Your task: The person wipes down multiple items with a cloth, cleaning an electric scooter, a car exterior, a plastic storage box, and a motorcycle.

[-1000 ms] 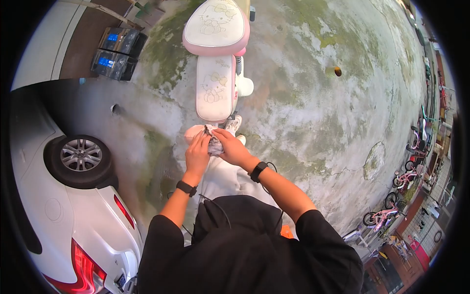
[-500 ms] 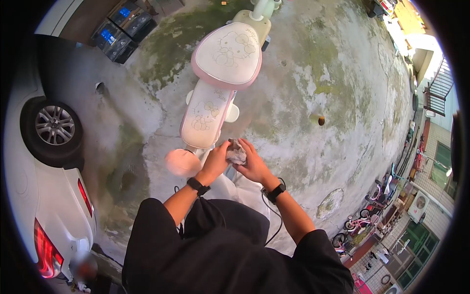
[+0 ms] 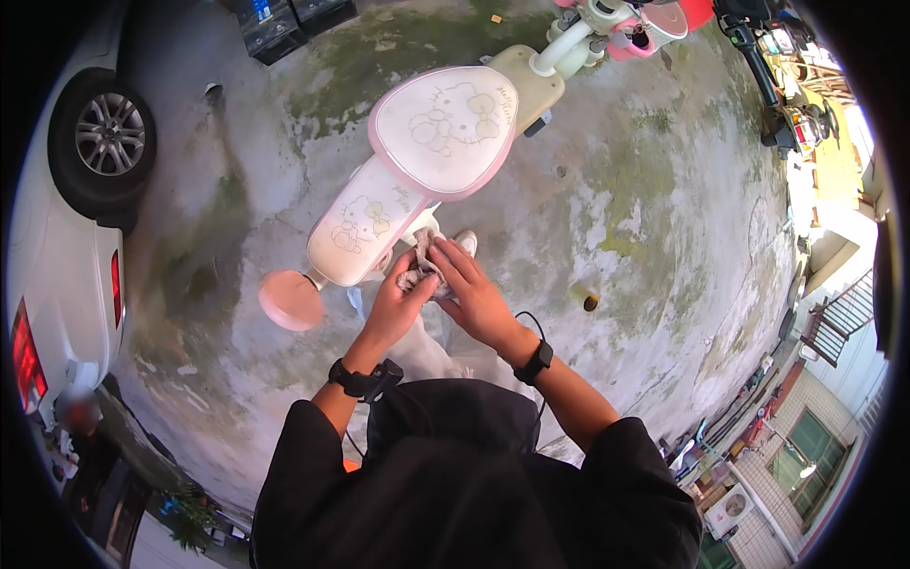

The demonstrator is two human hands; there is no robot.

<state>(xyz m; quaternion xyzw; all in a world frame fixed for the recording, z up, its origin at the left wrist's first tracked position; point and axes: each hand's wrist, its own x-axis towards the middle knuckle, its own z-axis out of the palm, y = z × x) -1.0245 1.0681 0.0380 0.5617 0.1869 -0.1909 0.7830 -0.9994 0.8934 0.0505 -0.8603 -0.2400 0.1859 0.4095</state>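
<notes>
A crumpled greyish rag [image 3: 427,252] is bunched between my two hands in front of my body. My left hand [image 3: 393,308] grips its left and lower side, thumb over the cloth. Fingers of my right hand [image 3: 479,299] press on the rag from the right. Just beyond my hands stands a scooter with a large white-and-pink front seat [image 3: 445,128] and a narrower rear seat [image 3: 365,223], both printed with a cartoon cat. A pink round pad [image 3: 292,301] sits behind the rear seat. Whether the rag touches the scooter's side, I cannot tell.
A white car [image 3: 71,284] is parked at the left. Black boxes [image 3: 275,30] stand at the top left. Another vehicle's handlebar [image 3: 754,66] juts in at the top right. The concrete floor [image 3: 664,266] is stained, with a small brown round spot [image 3: 591,302].
My view has turned, so the scooter appears more slanted and its front end shows. My hands, still on the rag, have moved forward and a little left, nearer the scooter's side.
</notes>
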